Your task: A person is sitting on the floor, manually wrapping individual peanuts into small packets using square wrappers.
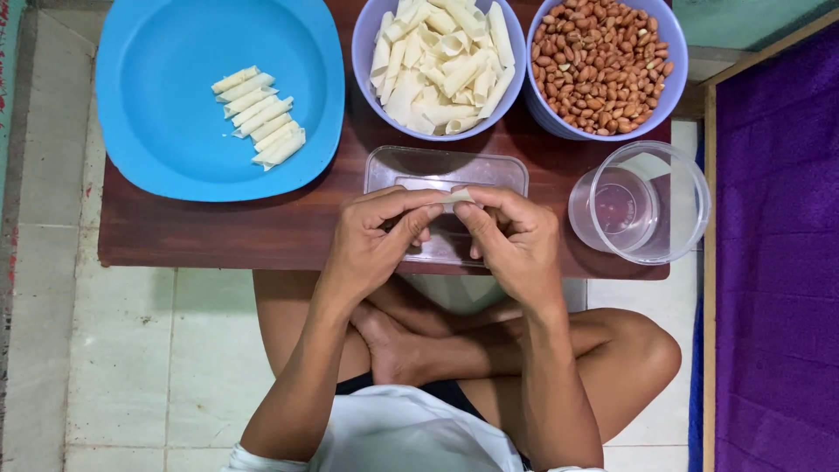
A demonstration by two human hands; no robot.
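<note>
Pale floor tiles surround a low dark-brown worktop (218,232) where a cross-legged person pinches a small pastry wrapper.

Both hands meet over a clear rectangular plastic tray (446,170): the left hand (371,240) and right hand (516,240) each have fingers (428,212) closed narrowly on the pale pastry wrapper (456,198), held just above the tray. Behind it stand a lilac bowl of rolled wrappers (440,65) and, touching it, a lilac bowl of peanuts (603,65). A blue plate (175,52) at the left carries a row of finished rolls (260,116). A clear round container (642,205) sits near the right hand.
</note>
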